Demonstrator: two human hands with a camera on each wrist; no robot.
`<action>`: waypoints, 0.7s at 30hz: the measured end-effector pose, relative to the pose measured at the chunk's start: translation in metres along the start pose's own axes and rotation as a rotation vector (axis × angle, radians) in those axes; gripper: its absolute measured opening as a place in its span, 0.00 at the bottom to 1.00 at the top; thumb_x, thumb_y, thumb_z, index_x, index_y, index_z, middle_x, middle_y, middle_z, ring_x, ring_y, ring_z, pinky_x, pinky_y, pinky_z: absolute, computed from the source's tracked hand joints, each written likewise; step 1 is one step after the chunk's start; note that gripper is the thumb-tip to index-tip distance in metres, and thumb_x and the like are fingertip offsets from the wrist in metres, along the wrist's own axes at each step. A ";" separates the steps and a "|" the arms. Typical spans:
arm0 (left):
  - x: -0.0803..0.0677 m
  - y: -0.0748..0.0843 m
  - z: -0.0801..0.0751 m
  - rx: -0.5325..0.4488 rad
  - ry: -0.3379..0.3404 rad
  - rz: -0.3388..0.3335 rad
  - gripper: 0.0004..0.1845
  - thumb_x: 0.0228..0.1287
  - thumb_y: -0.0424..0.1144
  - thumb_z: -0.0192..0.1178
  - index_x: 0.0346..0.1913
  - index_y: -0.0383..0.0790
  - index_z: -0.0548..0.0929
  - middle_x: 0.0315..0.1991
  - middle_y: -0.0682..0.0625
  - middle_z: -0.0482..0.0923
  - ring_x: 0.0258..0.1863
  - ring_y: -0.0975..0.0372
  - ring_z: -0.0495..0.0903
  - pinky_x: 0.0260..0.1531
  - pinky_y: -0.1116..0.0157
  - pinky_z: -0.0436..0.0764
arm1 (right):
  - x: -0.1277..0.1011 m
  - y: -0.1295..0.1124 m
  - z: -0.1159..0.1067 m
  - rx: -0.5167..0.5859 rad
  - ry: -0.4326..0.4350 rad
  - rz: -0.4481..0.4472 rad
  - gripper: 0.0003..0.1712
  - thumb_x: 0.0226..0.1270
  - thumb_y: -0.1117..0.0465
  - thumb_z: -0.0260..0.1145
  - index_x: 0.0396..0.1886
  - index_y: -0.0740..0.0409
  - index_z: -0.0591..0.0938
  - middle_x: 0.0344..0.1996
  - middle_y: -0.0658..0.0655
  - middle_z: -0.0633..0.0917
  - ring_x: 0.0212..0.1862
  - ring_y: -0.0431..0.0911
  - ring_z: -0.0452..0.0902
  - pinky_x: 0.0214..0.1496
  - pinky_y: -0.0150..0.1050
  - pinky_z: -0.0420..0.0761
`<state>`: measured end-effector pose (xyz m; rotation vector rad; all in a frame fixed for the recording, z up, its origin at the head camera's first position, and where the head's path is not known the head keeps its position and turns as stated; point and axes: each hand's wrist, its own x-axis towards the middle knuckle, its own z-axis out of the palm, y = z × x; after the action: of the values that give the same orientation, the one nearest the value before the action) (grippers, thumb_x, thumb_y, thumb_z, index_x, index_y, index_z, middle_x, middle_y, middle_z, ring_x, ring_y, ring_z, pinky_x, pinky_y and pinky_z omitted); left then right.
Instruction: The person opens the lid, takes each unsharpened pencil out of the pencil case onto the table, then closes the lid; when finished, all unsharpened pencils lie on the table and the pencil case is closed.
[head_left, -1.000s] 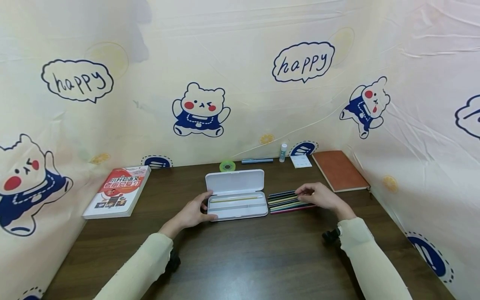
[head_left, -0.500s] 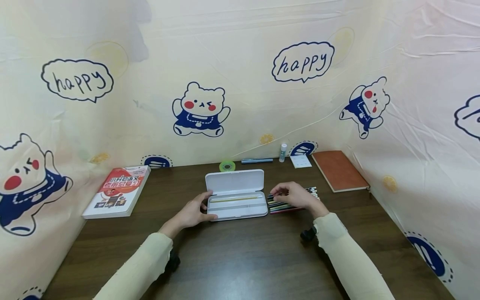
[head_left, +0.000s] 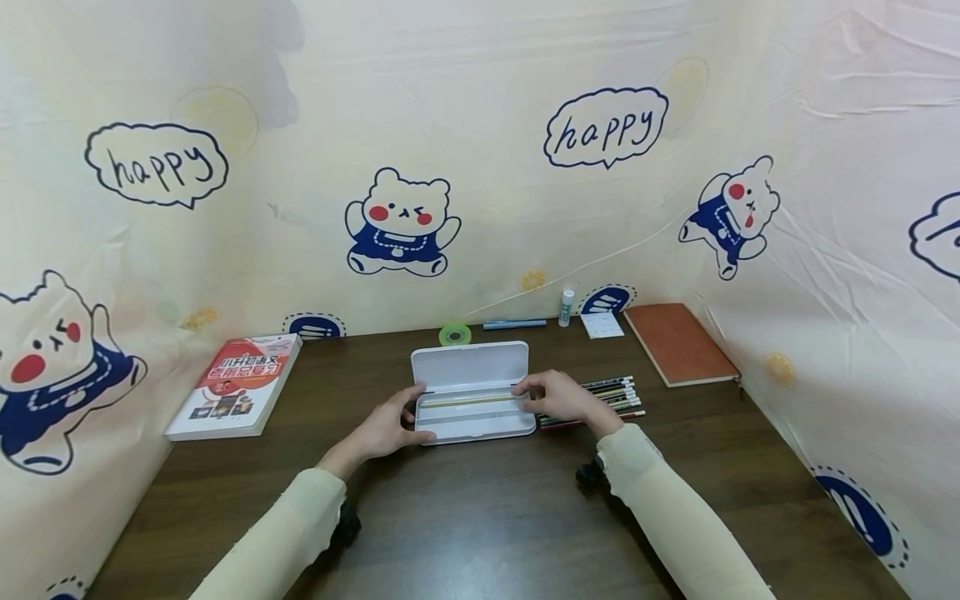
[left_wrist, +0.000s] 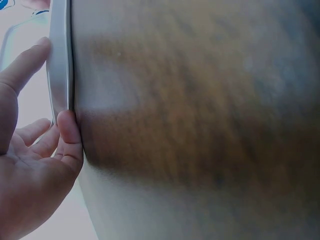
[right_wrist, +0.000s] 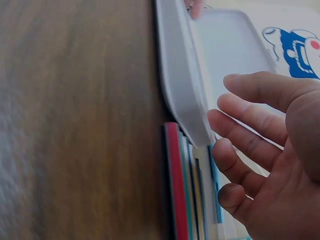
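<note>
A white pencil case (head_left: pixel 468 367) lies open in the middle of the dark wooden table (head_left: pixel 480 508), with a yellowish pencil (head_left: pixel 468 401) in its tray. My left hand (head_left: pixel 390 425) grips the case's left end (left_wrist: pixel 60 75), thumb on the front edge. My right hand (head_left: pixel 555 396) is at the case's right end (right_wrist: pixel 180 85), its fingers (right_wrist: pixel 250 125) loosely curled, with a blue pencil (right_wrist: pixel 216 185) by their tips. A row of coloured pencils (head_left: pixel 615 392) lies just right of the case, seen close in the right wrist view (right_wrist: pixel 177 190).
A red-and-white book (head_left: pixel 236 383) lies at the left. Along the back stand a green tape roll (head_left: pixel 454 333), a blue pen (head_left: pixel 513 322), a small bottle (head_left: pixel 566 307) and a note pad (head_left: pixel 602 325). A brown notebook (head_left: pixel 678 342) lies at the right. Printed cloth walls enclose the table.
My right hand has moved left from the far end of the pencil row to the right end of the case. The left hand has stayed on the case.
</note>
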<state>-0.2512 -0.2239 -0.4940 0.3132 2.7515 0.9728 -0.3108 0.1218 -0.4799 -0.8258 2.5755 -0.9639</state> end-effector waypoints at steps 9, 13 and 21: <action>0.001 -0.003 0.001 -0.001 0.006 0.008 0.53 0.53 0.55 0.75 0.77 0.44 0.59 0.63 0.43 0.73 0.46 0.59 0.76 0.48 0.58 0.76 | 0.006 -0.002 0.007 -0.086 -0.012 0.009 0.15 0.66 0.60 0.69 0.53 0.51 0.87 0.42 0.49 0.87 0.36 0.40 0.74 0.40 0.35 0.74; 0.000 -0.003 0.002 -0.002 0.002 0.005 0.53 0.53 0.55 0.75 0.77 0.44 0.59 0.62 0.43 0.73 0.46 0.59 0.76 0.48 0.59 0.76 | 0.007 -0.005 0.008 -0.105 -0.047 0.009 0.13 0.66 0.62 0.69 0.49 0.51 0.87 0.42 0.49 0.88 0.41 0.40 0.77 0.47 0.38 0.77; 0.000 -0.002 0.000 0.000 -0.002 0.001 0.52 0.54 0.54 0.74 0.78 0.44 0.59 0.61 0.43 0.74 0.46 0.59 0.76 0.48 0.58 0.76 | 0.009 -0.010 0.010 -0.146 -0.079 0.006 0.08 0.66 0.61 0.70 0.43 0.48 0.90 0.39 0.47 0.86 0.39 0.40 0.76 0.47 0.39 0.77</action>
<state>-0.2517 -0.2248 -0.4955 0.3155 2.7498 0.9720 -0.3090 0.1049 -0.4812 -0.8743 2.6023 -0.7323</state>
